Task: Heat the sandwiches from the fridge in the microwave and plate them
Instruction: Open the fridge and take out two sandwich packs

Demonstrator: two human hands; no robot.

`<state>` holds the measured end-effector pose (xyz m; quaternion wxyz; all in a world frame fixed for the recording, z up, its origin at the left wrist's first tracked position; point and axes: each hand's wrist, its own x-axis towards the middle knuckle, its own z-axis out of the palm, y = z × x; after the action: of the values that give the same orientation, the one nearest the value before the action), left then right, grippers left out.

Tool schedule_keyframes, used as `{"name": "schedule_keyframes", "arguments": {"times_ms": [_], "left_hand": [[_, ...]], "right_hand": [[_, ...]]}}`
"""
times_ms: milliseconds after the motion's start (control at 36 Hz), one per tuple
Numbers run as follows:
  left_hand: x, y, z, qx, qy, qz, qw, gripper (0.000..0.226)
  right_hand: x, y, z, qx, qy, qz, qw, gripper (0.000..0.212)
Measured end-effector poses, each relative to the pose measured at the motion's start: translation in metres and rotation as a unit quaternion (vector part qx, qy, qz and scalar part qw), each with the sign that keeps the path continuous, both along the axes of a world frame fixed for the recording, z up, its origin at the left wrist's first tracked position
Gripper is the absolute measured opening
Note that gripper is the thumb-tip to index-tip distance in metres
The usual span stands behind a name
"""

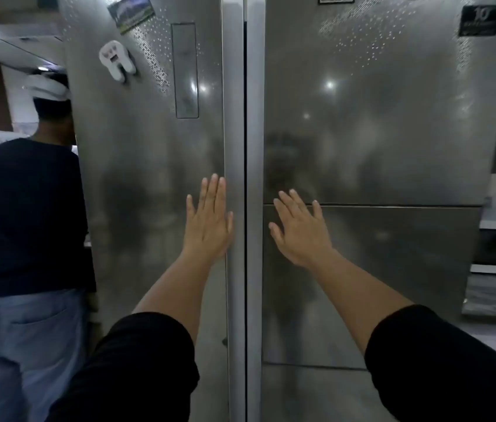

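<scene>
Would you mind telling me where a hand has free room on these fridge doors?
Left door: bare below the tooth magnet and panel, left of the left hand. Right door: bare right of the right hand. Crowded at the centre gap.

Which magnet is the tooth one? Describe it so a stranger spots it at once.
Start at the tall steel left fridge door, and look at its upper part, above the left hand. The white tooth-shaped magnet sits below the tilted rectangular picture magnet; only it is white, two-rooted and bears a small face.

A dark sticker (479,21) high on the right fridge door (392,117) bears a large "10" — its smaller print is unreadable.
</scene>
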<state>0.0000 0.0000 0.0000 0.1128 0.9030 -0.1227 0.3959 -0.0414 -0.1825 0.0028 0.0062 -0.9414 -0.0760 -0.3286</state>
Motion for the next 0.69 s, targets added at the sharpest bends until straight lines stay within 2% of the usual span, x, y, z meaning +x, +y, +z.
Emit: {"name": "schedule_keyframes", "arguments": {"times_ms": [194, 361, 500, 694], "left_hand": [[0.064, 0.020, -0.004, 0.092, 0.000, -0.019, 0.996, 0.064], [0.100, 0.029, -0.016, 0.119, -0.024, -0.055, 0.991, 0.065], [0.121, 0.033, -0.028, 0.106, -0.091, -0.090, 0.986, 0.065], [0.134, 0.033, -0.034, 0.085, -0.118, -0.092, 0.985, 0.066]], "right_hand": [[0.054, 0.042, 0.000, -0.123, 0.054, -0.062, 0.989, 0.060], [0.082, 0.063, -0.006, -0.205, 0.111, -0.148, 0.961, 0.054], [0.092, 0.074, -0.012, -0.274, 0.127, -0.208, 0.930, 0.046], [0.093, 0.077, -0.029, -0.356, 0.155, -0.256, 0.885, 0.048]]}}
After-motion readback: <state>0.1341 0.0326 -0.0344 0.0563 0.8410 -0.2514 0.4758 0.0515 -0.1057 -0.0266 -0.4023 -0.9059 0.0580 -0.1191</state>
